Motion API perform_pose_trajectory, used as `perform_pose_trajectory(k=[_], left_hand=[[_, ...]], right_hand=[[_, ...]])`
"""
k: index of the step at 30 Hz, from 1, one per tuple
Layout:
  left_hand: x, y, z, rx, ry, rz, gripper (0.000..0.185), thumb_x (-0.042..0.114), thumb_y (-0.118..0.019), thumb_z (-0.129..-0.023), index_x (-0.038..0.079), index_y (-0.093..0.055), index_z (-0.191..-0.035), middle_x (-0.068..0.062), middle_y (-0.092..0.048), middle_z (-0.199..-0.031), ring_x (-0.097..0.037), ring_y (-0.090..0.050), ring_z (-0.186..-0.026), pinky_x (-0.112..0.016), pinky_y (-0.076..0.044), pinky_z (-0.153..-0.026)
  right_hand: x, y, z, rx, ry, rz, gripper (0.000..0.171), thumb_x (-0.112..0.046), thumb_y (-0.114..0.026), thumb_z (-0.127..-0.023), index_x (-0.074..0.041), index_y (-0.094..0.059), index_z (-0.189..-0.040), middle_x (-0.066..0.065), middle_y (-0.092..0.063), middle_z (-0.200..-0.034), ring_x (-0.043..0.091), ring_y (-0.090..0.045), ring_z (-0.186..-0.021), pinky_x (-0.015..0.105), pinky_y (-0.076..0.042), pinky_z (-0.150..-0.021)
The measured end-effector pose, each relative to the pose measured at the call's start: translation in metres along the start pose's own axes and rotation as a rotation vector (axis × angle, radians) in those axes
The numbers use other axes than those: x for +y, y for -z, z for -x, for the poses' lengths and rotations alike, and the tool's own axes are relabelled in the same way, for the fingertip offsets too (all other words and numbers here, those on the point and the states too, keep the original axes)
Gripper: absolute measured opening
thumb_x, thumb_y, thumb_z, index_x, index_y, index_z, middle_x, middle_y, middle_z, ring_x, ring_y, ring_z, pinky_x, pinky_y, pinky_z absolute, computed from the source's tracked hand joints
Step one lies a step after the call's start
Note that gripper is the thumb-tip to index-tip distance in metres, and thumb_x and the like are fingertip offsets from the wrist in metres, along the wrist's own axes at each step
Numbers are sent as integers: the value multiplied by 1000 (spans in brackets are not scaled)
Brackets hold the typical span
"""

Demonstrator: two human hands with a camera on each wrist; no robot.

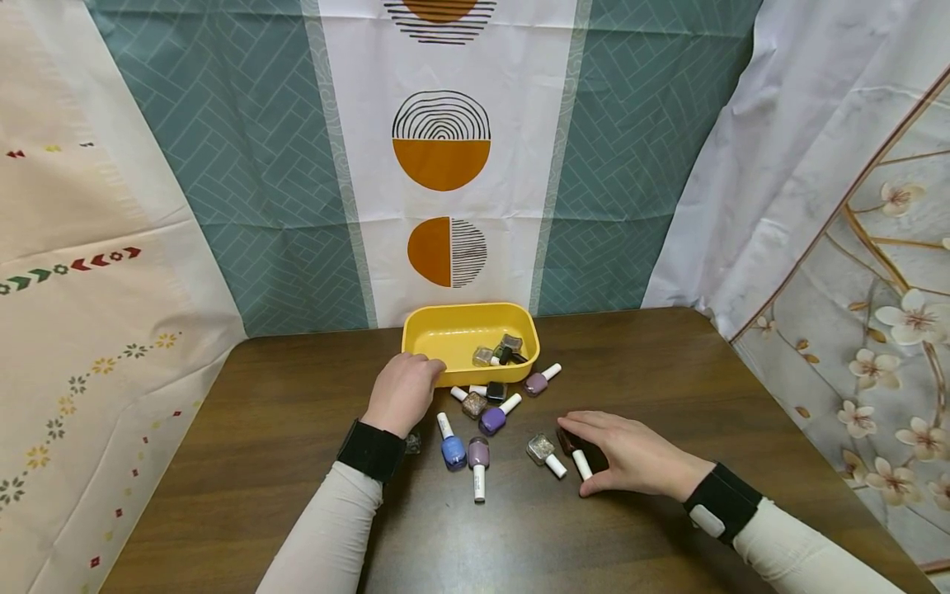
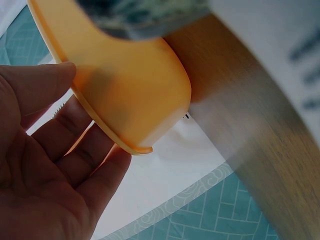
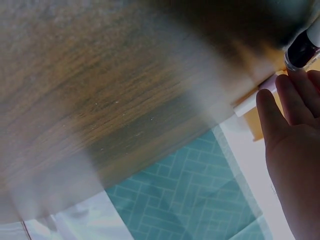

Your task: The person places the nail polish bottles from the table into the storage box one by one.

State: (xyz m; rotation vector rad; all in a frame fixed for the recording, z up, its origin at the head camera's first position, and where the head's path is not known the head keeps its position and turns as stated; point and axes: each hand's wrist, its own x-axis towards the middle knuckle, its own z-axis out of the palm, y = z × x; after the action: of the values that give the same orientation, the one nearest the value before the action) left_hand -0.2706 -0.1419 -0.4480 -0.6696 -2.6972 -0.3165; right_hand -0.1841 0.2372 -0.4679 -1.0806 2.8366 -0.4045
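Note:
My left hand (image 1: 404,392) grips the near left rim of a yellow plastic bin (image 1: 460,320). In the left wrist view the thumb lies over one side of the bin's rim (image 2: 107,129) and the fingers are behind it. My right hand (image 1: 631,450) is over the table with thumb and fingers apart, beside a dark red nail polish bottle (image 1: 582,464) with a white cap. Its fingertips are right at that bottle in the right wrist view, the fingers (image 3: 272,112) fairly straight. A glittery silver nail polish bottle (image 1: 541,448) lies just left of it.
Several nail polish bottles lie between the hands: blue (image 1: 453,451), mauve (image 1: 478,454), purple (image 1: 492,421), glittery brown (image 1: 473,404), black (image 1: 496,392). Another mauve bottle (image 1: 536,383) lies by the bin's right corner. Several more are inside the bin. A dark bottle (image 1: 412,443) is partly hidden by the left wrist.

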Motion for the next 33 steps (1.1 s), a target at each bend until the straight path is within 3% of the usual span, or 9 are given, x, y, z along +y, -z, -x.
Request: perform_pose_trajectory(k=[15,33], left_hand=[[0,2,-1,-5,3,-12,4,4,-83,-99,8,-84,-101,-10,-75,-85,-30,-67,-80,-45,-57,-83],[0,0,0,-12,4,-18,6,3,-83,-98,8,-84,-102,-10,-76,-86,-29,-67,-81,-45,-58,-84]], right_hand=[[-3,6,1,69,-11,15,100,-64,-88,-87,-7,-54,-162,16,-58,-160,34,-57,-146,56,-51,-113],[-16,18,-8,187,-82,51,100,-56,-96,-81,-6,-58,-159,14,-63,-155,35,-63,-140,57,-53,-111]])
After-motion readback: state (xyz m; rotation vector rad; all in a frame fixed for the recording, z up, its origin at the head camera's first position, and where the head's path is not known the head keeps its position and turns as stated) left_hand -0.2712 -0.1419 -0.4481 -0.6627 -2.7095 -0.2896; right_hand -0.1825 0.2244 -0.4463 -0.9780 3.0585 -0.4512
